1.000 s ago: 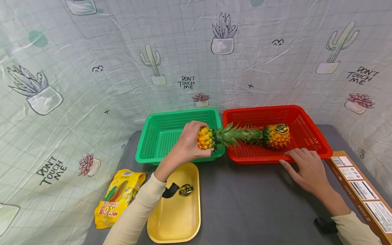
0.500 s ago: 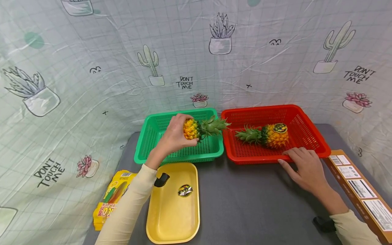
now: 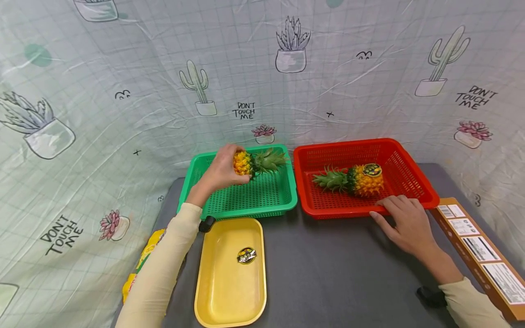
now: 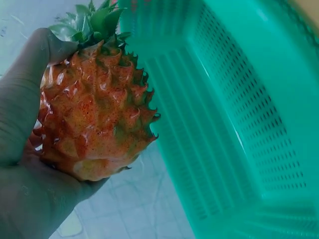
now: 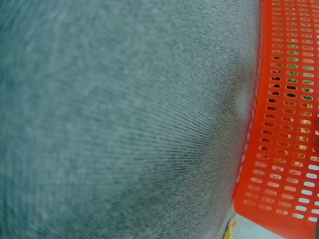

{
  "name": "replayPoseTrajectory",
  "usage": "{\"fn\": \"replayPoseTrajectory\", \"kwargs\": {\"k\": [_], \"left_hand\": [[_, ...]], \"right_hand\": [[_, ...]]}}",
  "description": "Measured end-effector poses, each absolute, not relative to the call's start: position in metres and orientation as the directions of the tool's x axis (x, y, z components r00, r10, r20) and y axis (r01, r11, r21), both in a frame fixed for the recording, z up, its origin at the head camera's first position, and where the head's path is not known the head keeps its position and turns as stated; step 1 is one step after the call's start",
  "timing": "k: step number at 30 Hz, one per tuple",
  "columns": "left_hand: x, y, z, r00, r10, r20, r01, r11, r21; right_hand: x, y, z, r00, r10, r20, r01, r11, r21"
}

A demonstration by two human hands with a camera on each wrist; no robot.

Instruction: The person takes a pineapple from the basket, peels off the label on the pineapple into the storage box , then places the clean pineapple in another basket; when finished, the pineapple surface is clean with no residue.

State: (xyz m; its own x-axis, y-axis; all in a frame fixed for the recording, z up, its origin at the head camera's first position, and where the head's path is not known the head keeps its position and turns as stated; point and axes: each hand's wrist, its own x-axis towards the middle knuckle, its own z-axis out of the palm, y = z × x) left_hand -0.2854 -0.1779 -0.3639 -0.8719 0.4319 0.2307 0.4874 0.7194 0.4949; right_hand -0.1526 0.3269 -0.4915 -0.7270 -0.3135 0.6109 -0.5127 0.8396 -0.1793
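Observation:
My left hand [image 3: 223,169] grips a small pineapple [image 3: 244,163] by its yellow body, over the green basket [image 3: 234,213]. The green crown points right. Close up in the left wrist view, the spiky orange-yellow skin of the pineapple [image 4: 102,109] sits between thumb and fingers, apart from the basket floor. My right hand [image 3: 406,225] rests with relaxed fingers at the front rim of the red basket [image 3: 328,212]. Inside that basket a second pineapple [image 3: 368,186] with a round black-and-gold label lies on its side, crown to the left. The right wrist view shows no hand.
A yellow tray [image 3: 229,291] with a black-and-gold label [image 3: 246,255] lies in front of the green basket. A yellow packet [image 3: 149,246] is partly hidden behind my left sleeve. To the right lies a long brown box [image 3: 476,246]. A patterned curtain [image 3: 262,82] hangs behind.
My left hand has carried the pineapple leftward and away from me, from between the two baskets to over the green one. The right hand has stayed at the red rim.

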Motion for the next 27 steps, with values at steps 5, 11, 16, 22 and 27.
{"fn": "replayPoseTrajectory", "kwargs": {"k": [5, 11, 16, 22, 27], "left_hand": [[-0.302, -0.183, -0.367, -0.864, 0.469, 0.183, 0.495, 0.727, 0.476], [-0.317, -0.189, -0.372, -0.858, 0.498, 0.124, 0.492, 0.729, 0.475], [-0.324, -0.192, -0.377, -0.860, 0.504, 0.076, 0.478, 0.745, 0.465], [-0.331, -0.194, -0.384, -0.871, 0.491, 0.023, 0.446, 0.770, 0.457], [-0.335, -0.195, -0.387, -0.881, 0.473, -0.016, 0.412, 0.783, 0.466]], "right_hand": [[-0.153, 0.328, -0.491, -0.726, -0.312, 0.612, -0.514, 0.839, -0.181], [-0.153, 0.328, -0.492, -0.726, -0.314, 0.612, -0.518, 0.836, -0.185], [-0.153, 0.329, -0.492, -0.723, -0.315, 0.615, -0.518, 0.836, -0.180], [-0.153, 0.329, -0.492, -0.721, -0.315, 0.618, -0.517, 0.838, -0.176], [-0.154, 0.327, -0.491, -0.718, -0.320, 0.618, -0.520, 0.837, -0.170]]}}
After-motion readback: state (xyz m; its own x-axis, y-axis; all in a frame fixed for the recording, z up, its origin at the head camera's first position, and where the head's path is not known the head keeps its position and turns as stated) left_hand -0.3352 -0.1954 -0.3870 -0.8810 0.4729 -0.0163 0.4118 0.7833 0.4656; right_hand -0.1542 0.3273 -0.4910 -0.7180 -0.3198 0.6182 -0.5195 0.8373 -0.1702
